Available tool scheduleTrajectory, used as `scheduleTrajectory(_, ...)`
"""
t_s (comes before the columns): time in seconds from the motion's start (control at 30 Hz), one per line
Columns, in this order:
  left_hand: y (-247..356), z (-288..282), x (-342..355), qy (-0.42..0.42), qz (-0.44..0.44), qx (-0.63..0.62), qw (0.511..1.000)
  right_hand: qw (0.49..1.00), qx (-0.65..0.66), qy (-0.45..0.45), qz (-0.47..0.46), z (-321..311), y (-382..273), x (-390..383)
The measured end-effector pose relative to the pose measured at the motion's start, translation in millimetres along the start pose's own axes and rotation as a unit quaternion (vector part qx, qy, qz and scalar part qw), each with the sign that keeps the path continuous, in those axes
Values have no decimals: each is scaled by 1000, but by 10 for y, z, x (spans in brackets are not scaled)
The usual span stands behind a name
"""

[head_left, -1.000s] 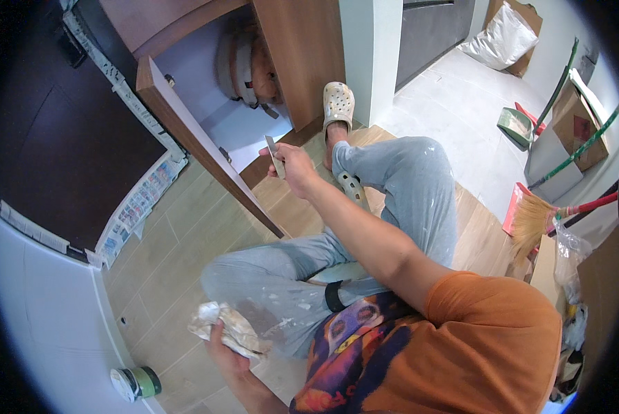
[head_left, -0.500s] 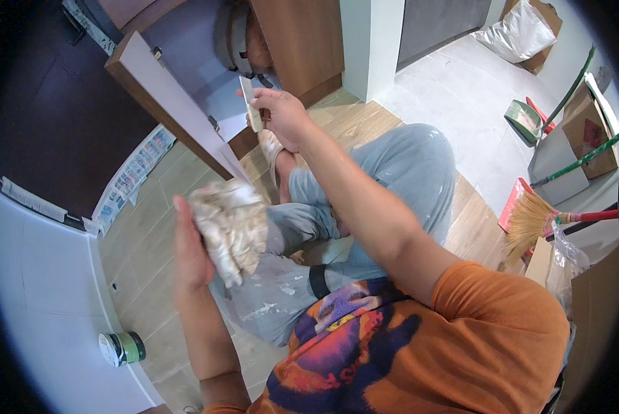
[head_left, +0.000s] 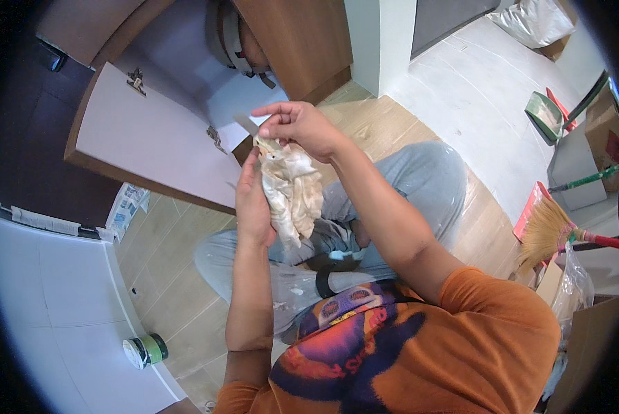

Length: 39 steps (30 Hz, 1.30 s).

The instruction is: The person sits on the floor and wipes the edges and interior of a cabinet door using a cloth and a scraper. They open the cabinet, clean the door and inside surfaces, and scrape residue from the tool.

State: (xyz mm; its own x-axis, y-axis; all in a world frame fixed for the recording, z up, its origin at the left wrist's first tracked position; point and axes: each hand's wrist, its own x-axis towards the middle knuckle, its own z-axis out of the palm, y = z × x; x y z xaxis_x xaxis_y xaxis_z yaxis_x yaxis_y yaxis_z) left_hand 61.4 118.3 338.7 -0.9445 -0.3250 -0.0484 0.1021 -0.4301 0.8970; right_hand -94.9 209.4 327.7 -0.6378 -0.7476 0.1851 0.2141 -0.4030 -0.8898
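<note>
- The crumpled cream rag [head_left: 292,190], stained yellowish, hangs bunched in my left grip [head_left: 253,207], in front of the open cabinet door [head_left: 151,145].
- The flat scraper blade [head_left: 249,124] pokes from my right grip [head_left: 297,127] at the rag's top.

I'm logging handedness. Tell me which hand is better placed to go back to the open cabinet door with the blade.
Right, probably. The right hand pinches the blade close to the cabinet door; the left hand is wrapped around the rag.

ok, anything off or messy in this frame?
Mostly the rag: crumpled and stained, held in the left hand while the right hand wipes a small blade on it. Pale smears mark the grey trousers.
</note>
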Motion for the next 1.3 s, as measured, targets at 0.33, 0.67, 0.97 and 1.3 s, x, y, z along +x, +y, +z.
scheduleTrajectory(0.33, -195, 49, 694, 36, 1, 130, 991, 999, 42, -14, 28, -459, 118, 309)
scheduleTrajectory(0.67, 129, 471, 1516, 145, 183, 152, 960, 989, 118, 41, -78, -560, 161, 430)
scheduleTrajectory(0.97, 605, 649, 533, 135, 239, 264, 925, 959, -70, 274, -15, -1196, 1030, 579)
scheduleTrajectory(1.3, 1343, 230, -1090, 118, 455, 251, 846, 821, -566, 65, 47, -631, 1920, 237)
